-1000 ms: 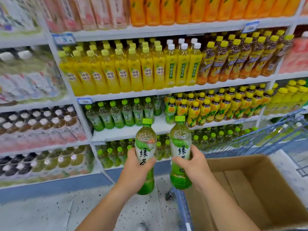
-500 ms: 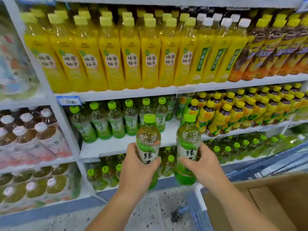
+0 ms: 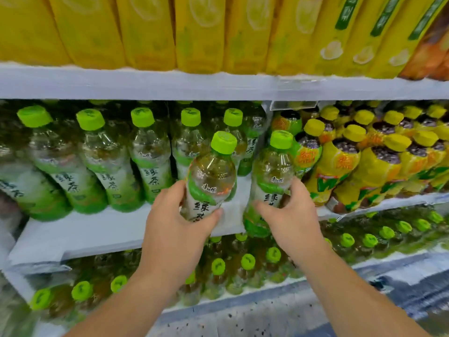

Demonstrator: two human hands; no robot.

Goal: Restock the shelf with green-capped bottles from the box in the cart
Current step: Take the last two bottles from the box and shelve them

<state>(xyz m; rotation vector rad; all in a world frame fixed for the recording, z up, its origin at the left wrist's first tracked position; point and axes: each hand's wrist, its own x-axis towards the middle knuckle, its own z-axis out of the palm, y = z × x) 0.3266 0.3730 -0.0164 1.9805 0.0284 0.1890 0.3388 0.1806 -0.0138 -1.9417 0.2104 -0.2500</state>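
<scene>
My left hand grips a green-capped tea bottle by its white label, upright, over the front of the white middle shelf. My right hand grips a second green-capped bottle just to the right, its green base hanging at the shelf's front edge. Both bottles are in front of a row of the same green-capped bottles standing on that shelf. The box and the cart are out of view.
Yellow-capped bottles crowd the same shelf to the right of the held bottles. Tall yellow bottles fill the shelf above. More green-capped bottles stand on the shelf below. Speckled floor shows at the bottom.
The view has closed in on the shelf. Both hands have carried their bottles forward and up, from in front of the lower shelf to the middle shelf's front edge.
</scene>
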